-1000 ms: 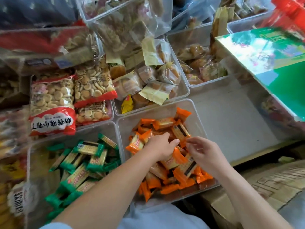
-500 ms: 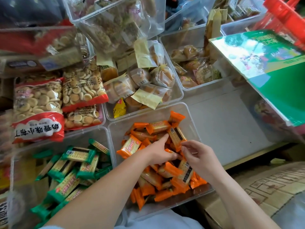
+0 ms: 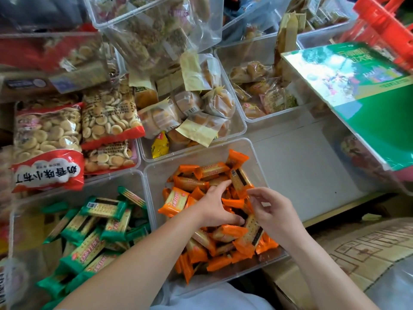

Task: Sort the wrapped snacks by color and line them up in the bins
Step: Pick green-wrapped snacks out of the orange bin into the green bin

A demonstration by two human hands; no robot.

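Orange wrapped snacks [image 3: 212, 170] lie heaped in a clear bin [image 3: 201, 151] in the lower middle. Green wrapped snacks [image 3: 105, 208] lie loosely in the clear bin [image 3: 67, 194] to its left. My left hand [image 3: 212, 209] rests palm down on the orange heap, index finger stretched toward the back and thumb on the pile. My right hand [image 3: 273, 209] hovers at the heap's right side. Its curled fingertips touch the orange end of one upright-lying snack [image 3: 239, 179]. Whether they pinch it is unclear.
Red bags of round biscuits [image 3: 47, 135] fill the bin at left. Bins of wrapped buns [image 3: 201, 108] stand behind. A green box [image 3: 368, 97] tilts at right over a grey shelf [image 3: 301, 166], with a red crate [image 3: 384, 23] above and cardboard [image 3: 357, 249] at lower right.
Both hands have moved deeper toward the back of the orange bin. My left index finger stretched out, and my right fingertips closed in on a snack's end.
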